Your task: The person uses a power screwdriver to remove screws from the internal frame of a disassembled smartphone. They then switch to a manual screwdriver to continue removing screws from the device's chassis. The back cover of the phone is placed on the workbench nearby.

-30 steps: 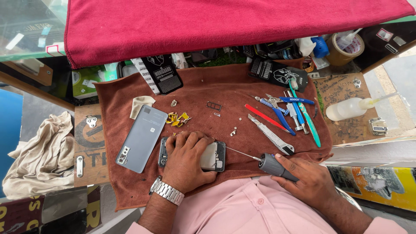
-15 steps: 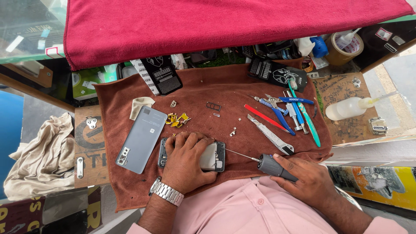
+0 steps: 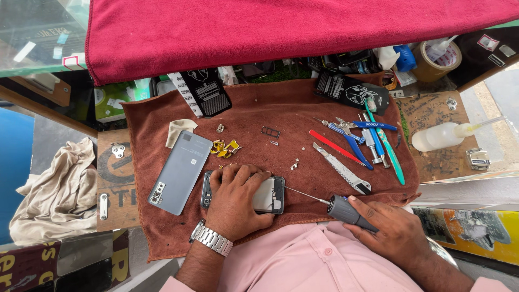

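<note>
Two flat black rectangular packages with white printing are seen along the upper edge of the brown cloth: one black retail packet [image 3: 205,92] at upper centre-left, tilted, beside a narrow white striped card [image 3: 184,95]; another black printed packet [image 3: 352,93] at upper centre-right. A green and white cardboard box [image 3: 114,99] is partly hidden at upper left. A yellow printed sign [image 3: 489,232] is seen at the lower right edge, and a dark sign with yellow lettering [image 3: 24,265] at lower left.

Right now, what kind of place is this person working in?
Probably a phone repair stall. An opened phone lies under the left hand, its grey back cover beside it, and the right hand holds a screwdriver.
</note>
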